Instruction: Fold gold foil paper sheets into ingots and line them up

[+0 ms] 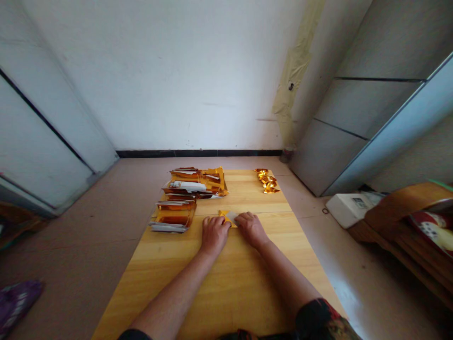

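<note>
A small gold paper piece (229, 216), partly folded with a pale underside showing, lies on the wooden table (219, 283) between my hands. My left hand (214, 234) rests on the table with curled fingers pressing the paper's left edge. My right hand (250, 226) presses its right side, fingers bent together over it. Most of the paper is hidden under my fingers.
Stacks of gold foil sheets (175, 215) and a looser pile (198, 182) sit at the table's far left. Several folded gold pieces (268, 181) lie at the far right corner. A white box (348, 208) and wooden furniture (406, 222) stand on the floor to the right.
</note>
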`<state>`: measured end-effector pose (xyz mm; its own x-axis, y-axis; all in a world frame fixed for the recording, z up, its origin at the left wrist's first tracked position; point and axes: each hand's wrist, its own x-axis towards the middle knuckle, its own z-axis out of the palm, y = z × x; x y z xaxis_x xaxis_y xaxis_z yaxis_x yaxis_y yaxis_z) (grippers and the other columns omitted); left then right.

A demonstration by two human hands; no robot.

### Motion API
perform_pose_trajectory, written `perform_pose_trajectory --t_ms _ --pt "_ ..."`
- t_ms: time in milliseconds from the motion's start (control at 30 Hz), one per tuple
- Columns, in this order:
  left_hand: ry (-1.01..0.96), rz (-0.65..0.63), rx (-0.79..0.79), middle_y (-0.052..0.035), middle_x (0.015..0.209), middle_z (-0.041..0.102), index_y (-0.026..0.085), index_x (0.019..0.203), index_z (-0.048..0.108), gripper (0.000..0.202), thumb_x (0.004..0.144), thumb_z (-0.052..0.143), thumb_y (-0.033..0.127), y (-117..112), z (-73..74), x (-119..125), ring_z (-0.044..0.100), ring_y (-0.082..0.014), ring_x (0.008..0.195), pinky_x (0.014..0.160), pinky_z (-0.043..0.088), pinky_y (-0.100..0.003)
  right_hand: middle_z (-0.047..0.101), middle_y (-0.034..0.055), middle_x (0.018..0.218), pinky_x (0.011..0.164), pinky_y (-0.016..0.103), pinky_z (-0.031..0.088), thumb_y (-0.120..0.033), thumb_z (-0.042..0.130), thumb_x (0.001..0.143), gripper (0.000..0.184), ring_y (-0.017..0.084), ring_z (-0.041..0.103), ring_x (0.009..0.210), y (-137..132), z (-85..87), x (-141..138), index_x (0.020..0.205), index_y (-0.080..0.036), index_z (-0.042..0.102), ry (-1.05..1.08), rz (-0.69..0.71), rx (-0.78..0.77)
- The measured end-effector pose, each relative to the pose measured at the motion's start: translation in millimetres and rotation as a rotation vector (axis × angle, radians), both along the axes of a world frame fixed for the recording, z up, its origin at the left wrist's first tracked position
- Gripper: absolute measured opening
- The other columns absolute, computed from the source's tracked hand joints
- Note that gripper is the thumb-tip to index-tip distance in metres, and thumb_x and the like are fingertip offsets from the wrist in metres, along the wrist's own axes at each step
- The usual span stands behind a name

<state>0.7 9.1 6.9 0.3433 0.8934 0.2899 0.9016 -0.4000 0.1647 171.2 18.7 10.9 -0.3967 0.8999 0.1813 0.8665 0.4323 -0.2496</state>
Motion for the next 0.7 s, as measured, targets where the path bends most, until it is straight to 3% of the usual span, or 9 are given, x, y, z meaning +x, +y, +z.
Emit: perform_pose_trajectory --t_ms 133,267,500,700 --pt "-0.049 -0.027 0.031 -0.0032 0.101 0.067 0.030 0.088 0.067 0.017 0.087 0.052 0.023 2.0 -5.7 -2.0 0.058 -0.0221 0.094 0.101 0.024 -0.053 0.063 0.0063 0.110 0.082 0.031 0.036 -0.018 0.048 0.090 0.023 0.020 0.051 0.099 5.9 -9.2 14.2 0.103 -0.024 0.066 0.012 -0.086 0.061" --pt "-0.108 -0.092 0.024 -0.0011 0.106 0.066 0.032 0.089 0.067 0.019 0.086 0.053 0.020 8.4 -8.4 -7.5 0.058 -0.0215 0.099 0.106 0.015 -0.058 0.062 0.0064 0.114 0.088 0.034 0.036 -0.018 0.050 0.089 0.025 0.020 0.051 0.103 -0.4 -15.2 18.5 0.107 -0.025 0.066 0.040 -0.064 0.096" --pt "-0.135 -0.228 -0.123 -0.0010 0.112 0.067 0.028 0.082 0.068 0.029 0.081 0.047 0.009 29.3 -4.4 -21.8 0.058 -0.0200 0.104 0.104 0.024 -0.054 0.064 0.0063 0.111 0.088 0.034 0.037 -0.017 0.050 0.089 0.022 0.019 0.052 0.100 -15.5 -13.1 6.1 0.102 -0.024 0.067 0.085 -0.010 0.090" --pt "-0.244 -0.170 -0.165 -0.0041 0.121 0.063 0.023 0.085 0.064 0.017 0.076 0.052 0.014 26.2 -4.0 -21.1 0.051 -0.0215 0.120 0.107 0.024 -0.049 0.064 0.0057 0.111 0.087 0.034 0.038 -0.023 0.059 0.085 0.012 0.020 0.052 0.098 -18.7 -12.4 3.5 0.090 -0.025 0.070 0.157 0.147 0.072"
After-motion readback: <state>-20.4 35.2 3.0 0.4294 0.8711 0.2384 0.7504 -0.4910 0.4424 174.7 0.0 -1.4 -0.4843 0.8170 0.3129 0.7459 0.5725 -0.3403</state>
